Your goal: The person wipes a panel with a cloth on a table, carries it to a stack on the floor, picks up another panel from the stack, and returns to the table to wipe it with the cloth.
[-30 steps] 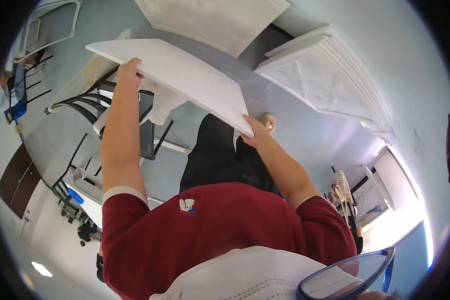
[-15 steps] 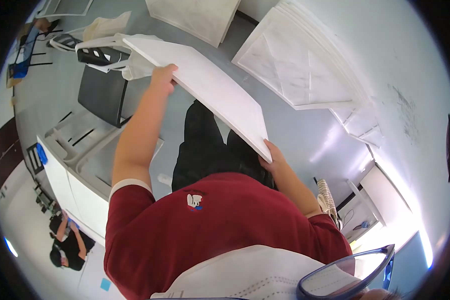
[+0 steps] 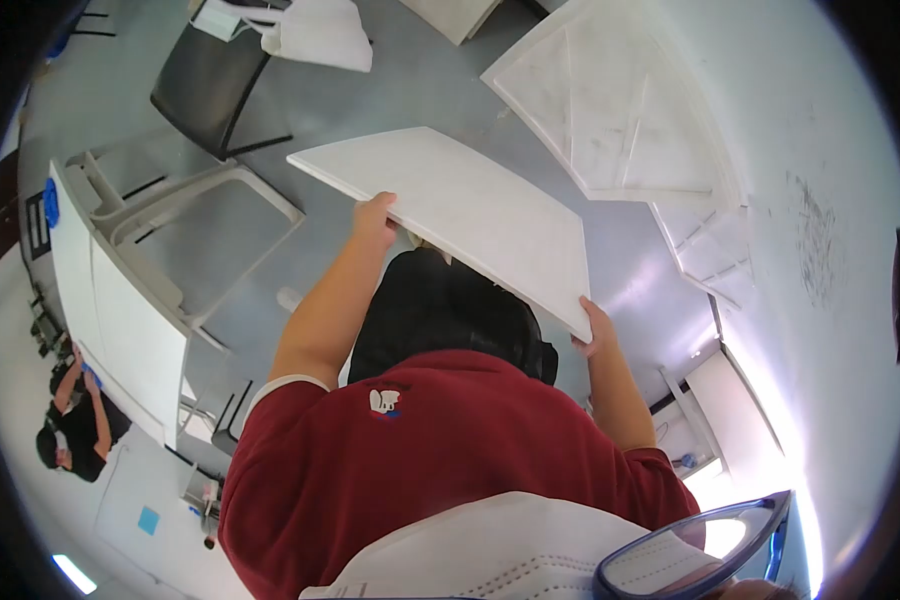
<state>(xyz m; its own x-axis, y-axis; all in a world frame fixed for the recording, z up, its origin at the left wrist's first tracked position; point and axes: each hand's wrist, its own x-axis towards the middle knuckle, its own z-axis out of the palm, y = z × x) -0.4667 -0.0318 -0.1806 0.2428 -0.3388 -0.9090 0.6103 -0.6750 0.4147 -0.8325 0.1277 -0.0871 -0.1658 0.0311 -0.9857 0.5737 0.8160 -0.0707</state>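
Observation:
A flat white panel [image 3: 470, 205] is held out in front of my body, above the floor, tilted so that its upper face shows. My left hand [image 3: 376, 220] grips the near edge toward the left, its fingers closed round the rim and partly hidden under it. At the near right corner, my right hand [image 3: 596, 328] is closed on the panel's edge, with the thumb along the side. My dark trousers show just below the panel.
Larger white panels [image 3: 620, 110] lean against the wall on the right. Upper left, a black chair [image 3: 205, 85] stands by a white cloth bag [image 3: 320, 38]. At left are a white table [image 3: 120, 320] and another person [image 3: 90, 430] beyond it.
The panel and both hands have shifted right and down in the view, and the panel looks flatter. The black chair and leaning panels appear higher, as the camera has moved.

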